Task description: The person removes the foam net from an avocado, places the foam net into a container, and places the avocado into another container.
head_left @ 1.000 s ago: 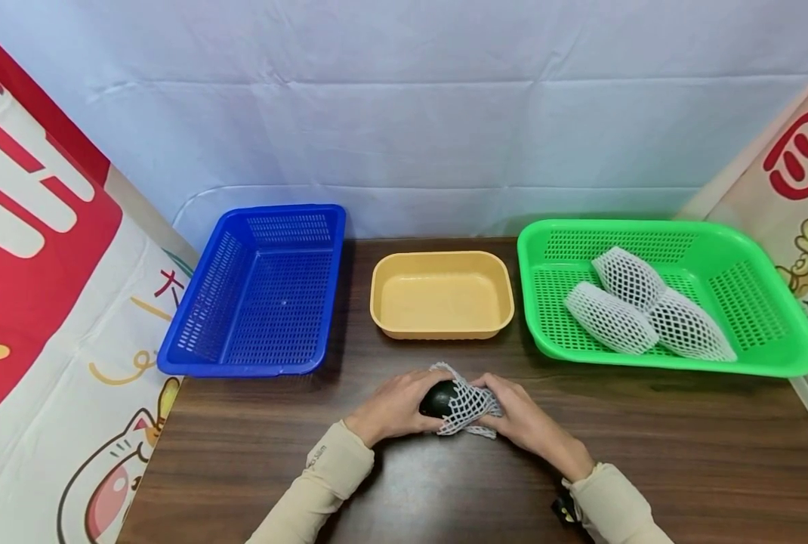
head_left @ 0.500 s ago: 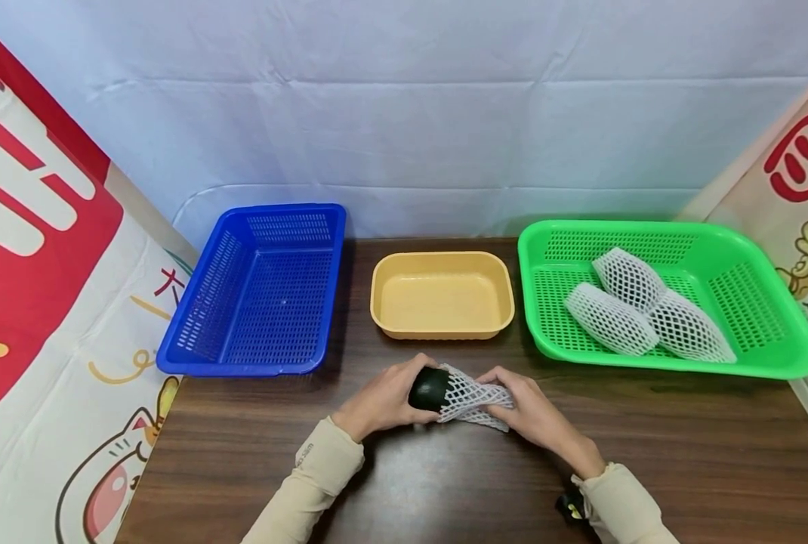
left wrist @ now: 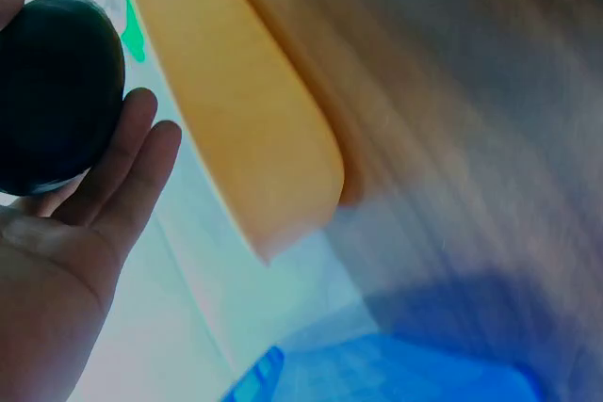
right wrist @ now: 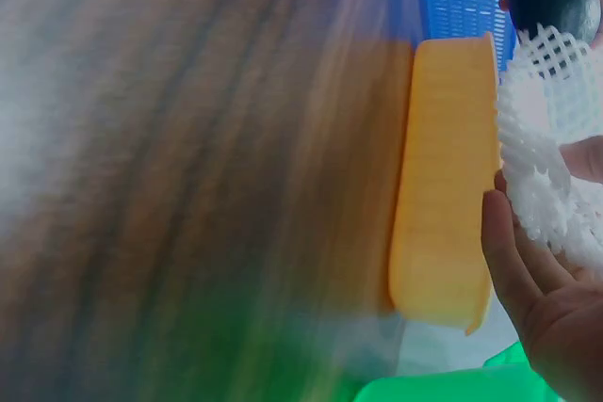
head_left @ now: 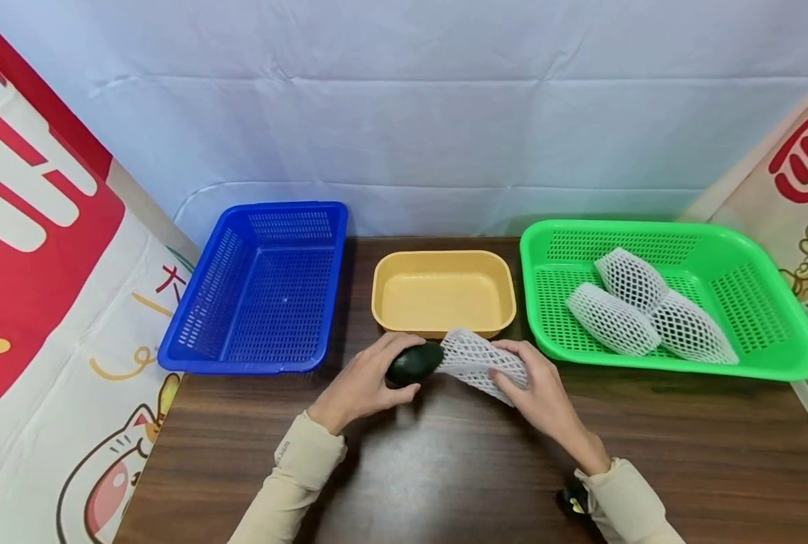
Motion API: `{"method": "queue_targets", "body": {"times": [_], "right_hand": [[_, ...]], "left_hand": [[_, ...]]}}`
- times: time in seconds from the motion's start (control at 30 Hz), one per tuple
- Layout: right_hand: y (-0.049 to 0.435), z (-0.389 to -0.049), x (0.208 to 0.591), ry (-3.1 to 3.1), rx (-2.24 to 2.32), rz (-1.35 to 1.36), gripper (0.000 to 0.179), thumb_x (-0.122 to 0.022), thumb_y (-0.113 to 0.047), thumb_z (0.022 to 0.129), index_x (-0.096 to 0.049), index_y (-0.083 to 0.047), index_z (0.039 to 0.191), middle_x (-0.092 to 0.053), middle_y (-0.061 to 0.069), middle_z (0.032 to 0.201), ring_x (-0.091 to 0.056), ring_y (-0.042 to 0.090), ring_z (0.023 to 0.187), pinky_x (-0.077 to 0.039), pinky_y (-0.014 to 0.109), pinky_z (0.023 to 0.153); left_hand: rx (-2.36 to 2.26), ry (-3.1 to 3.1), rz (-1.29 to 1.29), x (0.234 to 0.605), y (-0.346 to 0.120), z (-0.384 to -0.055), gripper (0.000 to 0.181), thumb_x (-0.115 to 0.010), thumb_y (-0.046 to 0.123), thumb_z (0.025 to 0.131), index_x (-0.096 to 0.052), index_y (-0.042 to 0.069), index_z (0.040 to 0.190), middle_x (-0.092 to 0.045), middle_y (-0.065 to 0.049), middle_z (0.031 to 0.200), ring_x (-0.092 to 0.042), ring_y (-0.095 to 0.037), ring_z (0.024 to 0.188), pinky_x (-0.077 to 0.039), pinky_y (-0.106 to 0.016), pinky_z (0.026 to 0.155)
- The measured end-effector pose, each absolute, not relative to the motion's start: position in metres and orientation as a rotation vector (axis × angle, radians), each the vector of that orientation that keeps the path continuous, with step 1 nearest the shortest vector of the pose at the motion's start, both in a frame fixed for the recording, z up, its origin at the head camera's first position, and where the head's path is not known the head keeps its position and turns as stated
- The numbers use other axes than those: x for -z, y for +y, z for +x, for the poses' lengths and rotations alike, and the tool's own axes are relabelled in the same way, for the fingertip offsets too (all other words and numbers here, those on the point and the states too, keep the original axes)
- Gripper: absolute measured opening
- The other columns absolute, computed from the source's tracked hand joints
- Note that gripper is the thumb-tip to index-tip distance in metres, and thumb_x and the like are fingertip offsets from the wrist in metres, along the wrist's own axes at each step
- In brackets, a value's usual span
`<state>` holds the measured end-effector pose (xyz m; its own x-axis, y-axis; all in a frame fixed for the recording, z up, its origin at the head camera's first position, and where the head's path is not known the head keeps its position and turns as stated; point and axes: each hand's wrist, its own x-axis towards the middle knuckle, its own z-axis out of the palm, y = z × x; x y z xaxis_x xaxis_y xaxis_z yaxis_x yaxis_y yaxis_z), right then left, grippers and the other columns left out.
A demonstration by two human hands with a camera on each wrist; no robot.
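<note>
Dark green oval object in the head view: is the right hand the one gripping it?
No, the left hand grips the dark green oval object, while the right hand holds a white foam mesh sleeve.

Dark-green oval item [head_left: 414, 364]; white mesh sleeve [head_left: 473, 358].
Left hand [head_left: 359, 384] grips item, right hand [head_left: 541, 391] sleeve. Bench [head_left: 404, 483], far edge: blue basket [head_left: 241, 368], left corner; yellow tray [head_left: 445, 298], centre; green basket [head_left: 750, 302], right corner, holding three mesh pieces [head_left: 611, 320].
</note>
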<state>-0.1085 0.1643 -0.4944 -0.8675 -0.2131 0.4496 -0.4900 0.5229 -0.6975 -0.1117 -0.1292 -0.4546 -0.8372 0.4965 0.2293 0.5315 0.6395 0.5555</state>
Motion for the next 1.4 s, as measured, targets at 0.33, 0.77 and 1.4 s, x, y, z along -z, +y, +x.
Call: {"method": "queue_targets", "body": {"times": [0.33, 0.77, 1.4], "right_hand": [[0.157, -0.120, 0.476, -2.417, -1.311, 0.424, 0.039, -0.071, -0.001, 0.088, -0.060, -0.001, 0.126, -0.065, 0.016, 0.112, -0.058, 0.013, 0.097, -0.041, 0.013, 0.079], [0.150, -0.136, 0.465, -2.521, -1.379, 0.313, 0.063, -0.067, -0.012, 0.092, -0.039, 0.000, 0.148, -0.047, 0.025, 0.132, -0.050, 0.034, 0.115, -0.040, 0.042, 0.091], [0.135, -0.170, 0.466, -2.681, -1.270, 0.266, 0.063, -0.049, -0.021, 0.103, -0.021, 0.003, 0.155, -0.032, 0.032, 0.149, -0.043, 0.045, 0.131, -0.037, 0.059, 0.105]], "left_hand": [[0.828, -2.652, -0.672, 0.437, -0.160, -0.118, 0.063, -0.082, 0.030, 0.076, -0.055, 0.013, 0.131, -0.064, -0.007, 0.124, -0.062, -0.024, 0.106, -0.052, -0.044, 0.086], [0.754, -2.603, -0.262, 0.427, -0.194, -0.124, 0.067, -0.083, 0.032, 0.073, -0.053, 0.006, 0.128, -0.066, -0.017, 0.113, -0.059, -0.034, 0.091, -0.046, -0.048, 0.077], [0.882, -2.711, 0.188, 0.443, -0.230, -0.129, 0.066, -0.073, 0.040, 0.085, -0.044, 0.010, 0.136, -0.062, -0.018, 0.118, -0.062, -0.035, 0.089, -0.052, -0.051, 0.069]]}}
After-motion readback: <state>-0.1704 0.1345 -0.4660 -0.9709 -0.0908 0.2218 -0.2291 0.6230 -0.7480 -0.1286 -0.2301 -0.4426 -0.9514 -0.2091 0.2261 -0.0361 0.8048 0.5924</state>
